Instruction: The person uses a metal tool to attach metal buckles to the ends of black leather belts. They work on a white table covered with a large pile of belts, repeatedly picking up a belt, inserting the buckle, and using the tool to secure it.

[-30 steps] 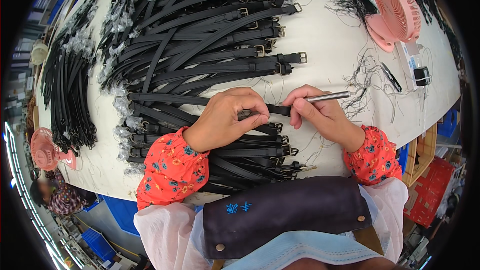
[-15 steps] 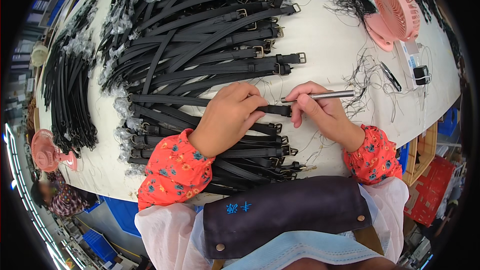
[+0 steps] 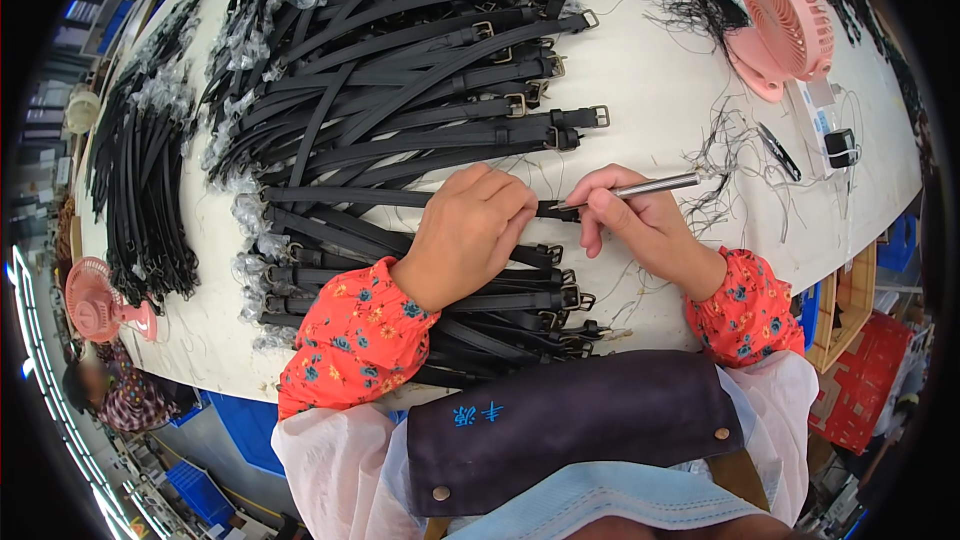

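Observation:
A black belt (image 3: 345,196) lies across the heap, its buckle end running between my two hands. My left hand (image 3: 472,230) is closed over it, thumb and fingers pinched together near that end. In my right hand (image 3: 640,223) is a slim silver pen-shaped tool (image 3: 655,185), held slantwise. Its thin dark tip reaches the belt just beside my left fingertips; whether it touches cannot be made out. The right fingers partly hide the belt's buckle. Many more black belts (image 3: 420,145) with metal buckles lie above and below, with clear plastic wrap (image 3: 255,215) around their left ends.
A pink fan (image 3: 785,20) stands at the far right, near loose black threads (image 3: 715,155), a black pen-like tool (image 3: 778,152) and a small black plug (image 3: 840,147). Another belt bundle (image 3: 145,190) and a second pink fan (image 3: 92,300) are at the left. A person (image 3: 125,390) sits beyond.
The silver tool has shifted left and tilted more, its tip now closer to my left fingers. My left hand has moved slightly right along the belt, its fingers drawn closer together.

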Action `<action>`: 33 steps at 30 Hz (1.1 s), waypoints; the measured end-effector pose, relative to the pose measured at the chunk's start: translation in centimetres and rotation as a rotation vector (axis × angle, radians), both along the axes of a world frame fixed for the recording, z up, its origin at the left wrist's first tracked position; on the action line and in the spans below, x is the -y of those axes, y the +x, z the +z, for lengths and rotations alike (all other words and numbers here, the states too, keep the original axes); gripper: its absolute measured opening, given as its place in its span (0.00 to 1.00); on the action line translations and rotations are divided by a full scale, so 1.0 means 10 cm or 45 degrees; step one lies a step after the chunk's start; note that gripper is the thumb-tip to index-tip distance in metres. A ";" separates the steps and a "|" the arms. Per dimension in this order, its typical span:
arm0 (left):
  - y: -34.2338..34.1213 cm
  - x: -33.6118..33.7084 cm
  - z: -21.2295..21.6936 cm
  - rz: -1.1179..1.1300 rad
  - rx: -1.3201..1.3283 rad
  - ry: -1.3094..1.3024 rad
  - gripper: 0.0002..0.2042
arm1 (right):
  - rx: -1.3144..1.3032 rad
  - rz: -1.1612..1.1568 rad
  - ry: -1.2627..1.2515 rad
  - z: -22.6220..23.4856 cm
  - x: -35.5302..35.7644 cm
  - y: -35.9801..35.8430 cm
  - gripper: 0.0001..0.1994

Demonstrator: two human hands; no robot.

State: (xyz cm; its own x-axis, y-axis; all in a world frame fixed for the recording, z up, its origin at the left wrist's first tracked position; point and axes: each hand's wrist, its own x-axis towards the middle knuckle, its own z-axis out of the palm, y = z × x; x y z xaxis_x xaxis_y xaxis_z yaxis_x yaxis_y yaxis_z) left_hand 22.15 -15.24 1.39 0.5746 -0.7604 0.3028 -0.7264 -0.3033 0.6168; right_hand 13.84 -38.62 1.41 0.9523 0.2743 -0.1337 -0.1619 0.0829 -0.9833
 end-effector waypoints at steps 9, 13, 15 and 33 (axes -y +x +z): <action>0.01 0.00 -0.02 0.028 0.036 -0.015 0.05 | -0.023 -0.012 0.037 -0.04 -0.02 0.00 0.16; 0.01 0.00 -0.02 0.034 0.031 -0.023 0.06 | -0.031 -0.004 0.035 -0.03 -0.02 0.00 0.16; 0.01 0.00 -0.01 0.037 0.029 -0.024 0.06 | -0.038 -0.004 0.035 -0.03 -0.02 0.00 0.16; 0.12 -0.10 0.15 0.348 0.222 0.034 0.10 | 0.064 -0.102 0.042 -0.04 0.02 -0.01 0.15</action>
